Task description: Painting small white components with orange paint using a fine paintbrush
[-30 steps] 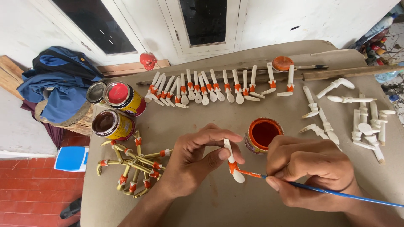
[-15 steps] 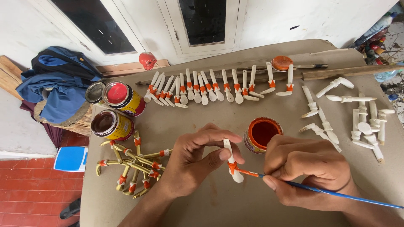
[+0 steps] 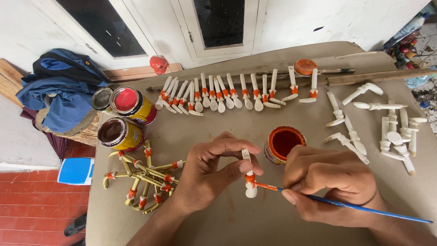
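Spoon [image 3: 248, 175]: small white carved piece, pinched upright in left hand [image 3: 214, 175] between thumb and fingers, over the near middle of the worktop [image 3: 236, 223]. Orange band on it low down, just above the rounded bottom end.

Right hand [image 3: 334, 184] is closed around a brush [image 3: 346, 206] with a blue handle, pen grip. Handle runs off toward the near right corner. Orange-loaded tip touches the spoon at the band. Hands are close but not touching each other; only the brush bridges them.

Paint pot [image 3: 283, 144], open with dark red-orange paint inside, sits just behind the right hand, about mid-worktop.

Row of spoons [image 3: 227, 95], white with orange bands already on, runs along the far edge, leaning on a long stick [image 3: 378, 76]. Orange lid [image 3: 305, 67] rests at the right part of that row.

Unpainted white pieces [image 3: 391, 130] lie scattered near the right edge, well apart from the hands.

Yellow pieces [image 3: 145, 177] with orange bands are piled near the left edge, just left of the left hand. Two tins [image 3: 123, 120] with yellow walls stand behind them, one showing red paint, one dark brown.

Off the worktop to the left: blue cloth [image 3: 61, 91] heaped on a stump, small red object [image 3: 159, 64] by the wall.
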